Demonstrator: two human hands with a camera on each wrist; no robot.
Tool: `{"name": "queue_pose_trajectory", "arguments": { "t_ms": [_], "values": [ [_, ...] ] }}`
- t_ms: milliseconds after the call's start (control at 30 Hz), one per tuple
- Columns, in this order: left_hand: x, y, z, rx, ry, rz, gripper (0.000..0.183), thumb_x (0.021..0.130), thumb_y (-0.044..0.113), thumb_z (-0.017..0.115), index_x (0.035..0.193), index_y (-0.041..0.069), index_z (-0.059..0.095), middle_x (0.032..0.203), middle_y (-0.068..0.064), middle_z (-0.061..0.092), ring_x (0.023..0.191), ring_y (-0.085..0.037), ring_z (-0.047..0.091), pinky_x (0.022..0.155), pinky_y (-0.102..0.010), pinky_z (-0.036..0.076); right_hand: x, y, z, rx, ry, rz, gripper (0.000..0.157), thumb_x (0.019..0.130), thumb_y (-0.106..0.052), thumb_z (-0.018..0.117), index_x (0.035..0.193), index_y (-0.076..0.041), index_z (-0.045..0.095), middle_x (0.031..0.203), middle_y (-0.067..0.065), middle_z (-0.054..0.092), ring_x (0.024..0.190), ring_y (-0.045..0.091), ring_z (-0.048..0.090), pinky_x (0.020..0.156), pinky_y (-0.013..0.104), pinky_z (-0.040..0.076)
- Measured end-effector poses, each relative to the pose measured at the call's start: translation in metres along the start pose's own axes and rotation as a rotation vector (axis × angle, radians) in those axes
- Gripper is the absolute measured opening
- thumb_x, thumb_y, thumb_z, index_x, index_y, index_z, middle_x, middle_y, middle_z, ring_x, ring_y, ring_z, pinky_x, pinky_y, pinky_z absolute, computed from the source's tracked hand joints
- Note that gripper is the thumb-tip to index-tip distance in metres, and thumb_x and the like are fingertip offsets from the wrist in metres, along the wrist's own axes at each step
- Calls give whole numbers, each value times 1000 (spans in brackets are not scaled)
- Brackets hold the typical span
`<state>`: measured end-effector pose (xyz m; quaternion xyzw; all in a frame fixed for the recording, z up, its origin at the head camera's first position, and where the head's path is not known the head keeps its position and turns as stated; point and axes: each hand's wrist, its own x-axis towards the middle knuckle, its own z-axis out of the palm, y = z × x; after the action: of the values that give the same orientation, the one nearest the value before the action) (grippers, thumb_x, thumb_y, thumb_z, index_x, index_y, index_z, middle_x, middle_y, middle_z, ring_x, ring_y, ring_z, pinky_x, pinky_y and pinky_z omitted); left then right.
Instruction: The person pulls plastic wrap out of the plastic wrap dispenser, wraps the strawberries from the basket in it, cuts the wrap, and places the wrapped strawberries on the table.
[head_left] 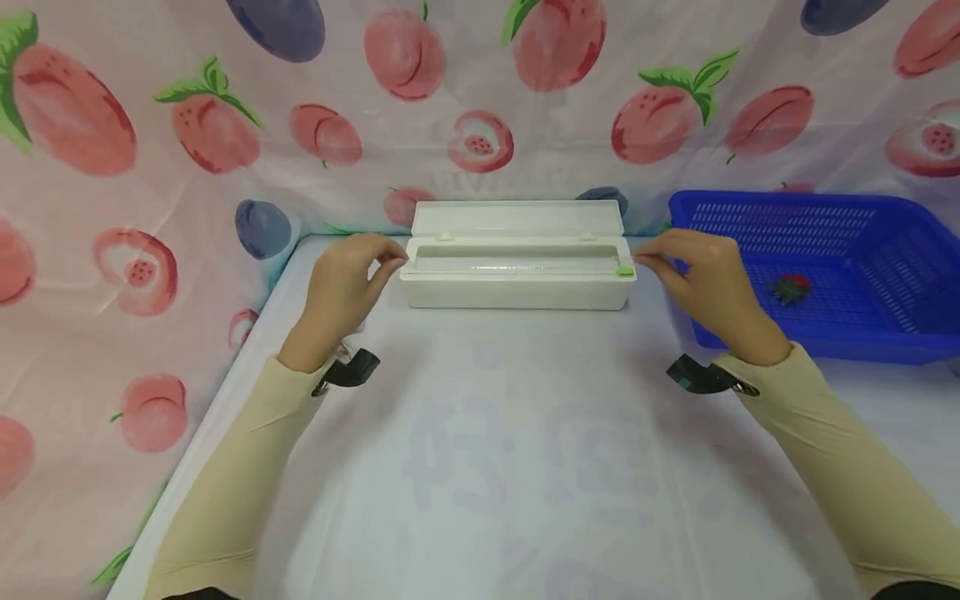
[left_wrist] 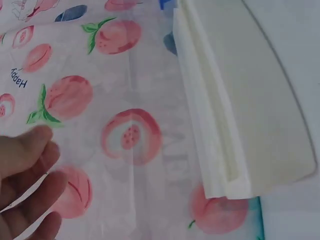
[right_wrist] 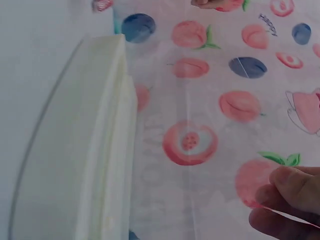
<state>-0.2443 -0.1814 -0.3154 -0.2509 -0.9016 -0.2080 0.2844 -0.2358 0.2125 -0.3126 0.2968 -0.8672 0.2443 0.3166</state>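
Note:
A long white cling film dispenser stands at the back of the table, its lid raised and a green slider at its right end. My left hand is by the left end, thumb and forefinger pinched together. At the right end my right hand pinches in the same way. Between them the clear cling film is barely visible. In the wrist views the left fingertips and right fingertips are apart from the dispenser.
At the right a blue plastic basket stands on the white tablecloth, with a small strawberry-like red and green item in it. A fruit-patterned curtain hangs behind the table and down its left side.

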Motion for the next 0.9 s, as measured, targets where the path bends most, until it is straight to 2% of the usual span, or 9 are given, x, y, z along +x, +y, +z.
{"name": "queue_pose_trajectory", "arguments": {
  "t_ms": [133, 267, 400, 533, 633, 700, 767, 833, 900],
  "values": [
    [18, 0, 3, 53, 118, -28, 11, 85, 16, 68, 89, 6, 68, 83, -11, 69, 78, -28, 62, 67, -41, 47, 23, 6, 2, 17, 85, 60, 8, 81, 1, 68, 87, 2, 73, 82, 17, 72, 72, 29, 65, 73, 2, 34],
    [30, 0, 1, 56, 175, -21, 12, 85, 16, 68, 90, 5, 69, 84, -12, 70, 79, -29, 62, 71, -41, 47, 36, 8, 0, 17, 120, 78, 8, 82, -1, 68, 87, 2, 74, 85, 17, 72, 75, 32, 66, 75, -2, 33],
    [29, 2, -7, 47, 167, -27, 13, 86, 17, 67, 92, 6, 70, 85, -11, 70, 82, -28, 61, 76, -41, 46, 37, 5, -7, 12, 111, 64, 9, 82, -1, 68, 88, 1, 74, 86, 17, 72, 79, 31, 67, 78, -2, 32],
    [16, 4, -19, 18, 109, -10, 12, 84, 16, 69, 90, 6, 70, 84, -11, 70, 84, -27, 60, 78, -41, 46, 29, -4, -13, -5, 70, 27, 9, 81, 0, 68, 88, 1, 74, 83, 15, 72, 78, 28, 67, 78, -1, 32],
    [4, 2, -28, -55, -19, 46, 7, 81, 11, 72, 86, 7, 71, 80, -8, 70, 80, -23, 62, 76, -37, 47, 17, -11, -19, -27, 8, -46, 12, 75, 4, 73, 86, -1, 74, 79, 13, 72, 74, 26, 67, 76, 1, 34],
    [-6, 2, -33, -105, -174, 79, 6, 78, 9, 74, 84, 8, 72, 78, -4, 70, 78, -17, 62, 74, -34, 48, 7, -15, -23, -7, -70, -121, 17, 68, 6, 77, 83, -2, 74, 77, 10, 71, 70, 22, 66, 72, 3, 39],
    [-16, 4, -34, -130, -355, 95, 5, 78, 9, 74, 83, 10, 72, 77, 1, 69, 75, -12, 61, 72, -32, 48, -7, -17, -24, 23, -175, -209, 12, 71, 0, 77, 81, -6, 74, 77, 4, 71, 69, 17, 66, 68, 8, 45],
    [-26, 7, -29, -120, -525, 93, 3, 80, 11, 73, 82, 13, 73, 78, 6, 69, 74, -8, 60, 70, -30, 48, -22, -18, -20, 56, -302, -275, 14, 69, -3, 80, 79, -11, 74, 77, -1, 70, 68, 12, 64, 64, 14, 50],
    [-35, 10, -18, -99, -648, 89, 1, 81, 13, 72, 81, 14, 73, 78, 7, 68, 73, -7, 59, 70, -28, 49, -37, -18, -11, 79, -420, -320, 14, 69, -6, 80, 78, -14, 73, 76, -6, 69, 68, 7, 62, 62, 20, 52]
  ]
}}
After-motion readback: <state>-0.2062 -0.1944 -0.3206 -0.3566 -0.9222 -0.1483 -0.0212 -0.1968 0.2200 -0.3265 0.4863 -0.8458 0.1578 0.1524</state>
